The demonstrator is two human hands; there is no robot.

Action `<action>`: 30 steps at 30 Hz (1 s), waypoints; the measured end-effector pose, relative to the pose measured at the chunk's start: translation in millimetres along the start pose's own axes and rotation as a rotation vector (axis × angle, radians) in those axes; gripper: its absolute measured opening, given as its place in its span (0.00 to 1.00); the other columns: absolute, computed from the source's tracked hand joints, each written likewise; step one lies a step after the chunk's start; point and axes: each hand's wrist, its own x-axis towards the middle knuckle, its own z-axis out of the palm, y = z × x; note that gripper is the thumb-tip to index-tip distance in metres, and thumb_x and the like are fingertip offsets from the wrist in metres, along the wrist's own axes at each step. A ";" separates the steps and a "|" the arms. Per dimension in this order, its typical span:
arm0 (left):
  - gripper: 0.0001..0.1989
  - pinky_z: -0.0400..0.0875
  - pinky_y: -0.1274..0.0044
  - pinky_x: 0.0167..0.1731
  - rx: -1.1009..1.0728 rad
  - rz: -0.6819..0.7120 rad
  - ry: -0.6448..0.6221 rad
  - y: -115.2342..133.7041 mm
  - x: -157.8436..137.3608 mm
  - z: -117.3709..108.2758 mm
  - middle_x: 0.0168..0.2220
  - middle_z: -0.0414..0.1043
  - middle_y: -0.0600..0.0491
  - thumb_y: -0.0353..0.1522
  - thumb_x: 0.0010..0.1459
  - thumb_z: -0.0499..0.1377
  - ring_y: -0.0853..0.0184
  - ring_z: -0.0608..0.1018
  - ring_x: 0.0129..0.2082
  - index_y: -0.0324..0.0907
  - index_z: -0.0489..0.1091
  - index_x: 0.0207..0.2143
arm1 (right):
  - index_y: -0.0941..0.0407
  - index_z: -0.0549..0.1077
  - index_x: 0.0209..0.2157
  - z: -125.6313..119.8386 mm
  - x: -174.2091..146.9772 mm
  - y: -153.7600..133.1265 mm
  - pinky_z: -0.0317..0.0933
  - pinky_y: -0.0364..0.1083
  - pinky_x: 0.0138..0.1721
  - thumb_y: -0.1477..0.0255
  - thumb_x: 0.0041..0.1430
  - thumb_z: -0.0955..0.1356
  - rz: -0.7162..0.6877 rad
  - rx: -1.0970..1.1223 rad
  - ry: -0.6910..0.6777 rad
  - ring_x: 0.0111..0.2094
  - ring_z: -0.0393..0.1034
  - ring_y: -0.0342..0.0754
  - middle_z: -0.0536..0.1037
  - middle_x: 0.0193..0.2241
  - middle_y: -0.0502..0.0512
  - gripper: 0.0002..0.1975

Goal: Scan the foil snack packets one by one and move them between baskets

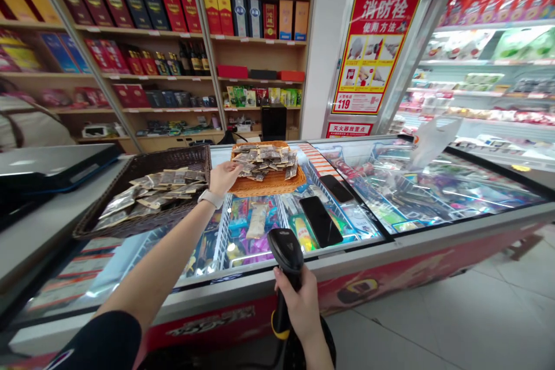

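Reaching forward over the glass lid of a chest freezer (390,231), the left hand (224,176) has its fingers curled onto the small snack packets (264,162) heaped in an orange wicker tray (269,184); whether a packet is actually pinched cannot be told, since the fingertips are hidden among the heap. The right hand (299,303) is wrapped tight around the grip of a black barcode scanner (286,254), low in the middle of the view and just in front of the freezer's near edge. The scanner stands with its long axis roughly upright, handle down, and its head tips forward and slightly left, toward the freezer lid. Its lower end, with a yellow band, is partly covered by the palm.

A white watch (211,199) sits on the left wrist. Left of the orange tray, a dark wicker basket (143,225) holds more flat packets, and two black phones (321,219) lie on the glass to the right of the tray. The goods under the lid blur behind reflections, and their labels cannot be read.

A grey counter (43,225) runs along the left with a dark device on it, cut off by the frame. Behind stand wooden shelves (255,40) of boxed bottles, a red fire-hydrant poster (375,52) on a pillar, and an open chiller (489,69) at the right. The floor is pale tile.
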 end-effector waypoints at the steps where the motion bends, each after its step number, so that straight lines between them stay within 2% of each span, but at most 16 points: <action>1: 0.16 0.71 0.76 0.44 -0.005 0.011 0.020 -1.3 -7.9 -0.8 0.37 0.83 0.50 0.40 0.60 0.59 0.59 0.82 0.41 0.41 0.81 0.41 | 0.59 0.81 0.32 0.8 -0.9 -0.7 0.66 0.45 0.29 0.56 0.58 0.73 -0.002 -0.001 -0.009 0.23 0.69 0.48 0.77 0.21 0.53 0.18; 4: 0.12 0.71 0.76 0.44 0.029 0.115 0.067 -6.0 -32.9 -1.9 0.38 0.82 0.50 0.37 0.61 0.58 0.61 0.82 0.39 0.42 0.80 0.40 | 0.59 0.80 0.31 2.7 -4.4 -3.5 0.66 0.45 0.27 0.56 0.58 0.73 0.004 -0.007 -0.029 0.23 0.68 0.48 0.76 0.20 0.52 0.18; 8: 0.12 0.71 0.76 0.44 0.031 0.308 0.040 -7.7 -66.5 -4.4 0.44 0.81 0.49 0.32 0.64 0.53 0.62 0.81 0.42 0.43 0.77 0.40 | 0.58 0.79 0.29 4.8 -9.8 -8.7 0.66 0.45 0.28 0.57 0.57 0.73 0.016 -0.015 -0.050 0.23 0.70 0.49 0.76 0.20 0.51 0.17; 11: 0.10 0.72 0.76 0.44 -0.092 0.336 0.064 -6.6 -89.4 -7.7 0.43 0.81 0.48 0.31 0.64 0.53 0.63 0.81 0.41 0.42 0.75 0.37 | 0.58 0.77 0.28 7.5 -14.1 -13.3 0.66 0.45 0.29 0.58 0.56 0.74 0.032 -0.024 -0.066 0.24 0.70 0.49 0.76 0.20 0.51 0.16; 14: 0.06 0.73 0.77 0.38 -0.317 0.175 0.176 -9.4 -110.8 -10.0 0.37 0.79 0.50 0.34 0.62 0.57 0.67 0.79 0.34 0.42 0.71 0.33 | 0.57 0.78 0.28 11.9 -18.1 -17.5 0.66 0.46 0.29 0.58 0.56 0.73 0.033 -0.050 -0.074 0.24 0.70 0.49 0.77 0.21 0.52 0.16; 16: 0.08 0.72 0.79 0.32 -0.481 0.019 0.246 -15.6 -124.9 -9.4 0.35 0.76 0.52 0.37 0.59 0.61 0.69 0.77 0.30 0.43 0.68 0.33 | 0.58 0.79 0.30 15.9 -20.3 -20.0 0.67 0.46 0.30 0.58 0.56 0.74 0.018 -0.073 -0.080 0.25 0.71 0.50 0.79 0.22 0.53 0.16; 18: 0.12 0.71 0.80 0.28 -0.650 -0.101 0.286 -24.7 -138.9 -6.3 0.37 0.74 0.52 0.39 0.57 0.63 0.71 0.76 0.28 0.43 0.66 0.37 | 0.58 0.81 0.32 20.7 -22.2 -22.2 0.68 0.47 0.32 0.58 0.57 0.73 -0.008 -0.093 -0.095 0.27 0.73 0.51 0.81 0.24 0.55 0.16; 20: 0.17 0.71 0.80 0.29 -0.819 -0.179 0.293 -34.6 -152.2 -1.1 0.41 0.73 0.51 0.38 0.55 0.64 0.72 0.77 0.30 0.44 0.65 0.44 | 0.59 0.81 0.35 26.1 -24.0 -24.5 0.69 0.48 0.35 0.59 0.57 0.73 -0.031 -0.106 -0.119 0.29 0.74 0.52 0.82 0.27 0.56 0.16; 22: 0.24 0.73 0.79 0.32 -0.975 -0.241 0.257 -42.7 -164.1 3.8 0.46 0.72 0.49 0.37 0.53 0.65 0.71 0.78 0.34 0.45 0.63 0.52 | 0.60 0.82 0.37 31.6 -26.4 -26.5 0.69 0.48 0.36 0.59 0.57 0.73 -0.036 -0.116 -0.152 0.30 0.75 0.53 0.83 0.28 0.57 0.17; 24: 0.27 0.74 0.77 0.37 -1.126 -0.296 0.175 -47.5 -173.9 6.3 0.48 0.72 0.47 0.35 0.51 0.65 0.69 0.79 0.37 0.45 0.65 0.54 | 0.60 0.82 0.38 36.9 -29.4 -28.0 0.69 0.48 0.36 0.60 0.57 0.73 -0.030 -0.124 -0.181 0.31 0.76 0.53 0.83 0.29 0.57 0.17; 27: 0.25 0.73 0.77 0.40 -1.345 -0.397 0.062 -49.8 -184.4 4.1 0.47 0.74 0.49 0.30 0.46 0.66 0.68 0.78 0.40 0.43 0.69 0.49 | 0.60 0.82 0.38 43.7 -34.1 -29.4 0.70 0.47 0.35 0.59 0.57 0.73 -0.020 -0.139 -0.207 0.31 0.77 0.54 0.83 0.29 0.57 0.17; 30: 0.23 0.72 0.79 0.34 -1.476 -0.509 0.017 -49.0 -191.1 -1.2 0.44 0.75 0.52 0.27 0.43 0.65 0.70 0.78 0.36 0.43 0.70 0.44 | 0.60 0.81 0.38 49.3 -37.3 -30.6 0.71 0.47 0.35 0.60 0.56 0.73 -0.012 -0.163 -0.229 0.31 0.77 0.54 0.84 0.30 0.57 0.17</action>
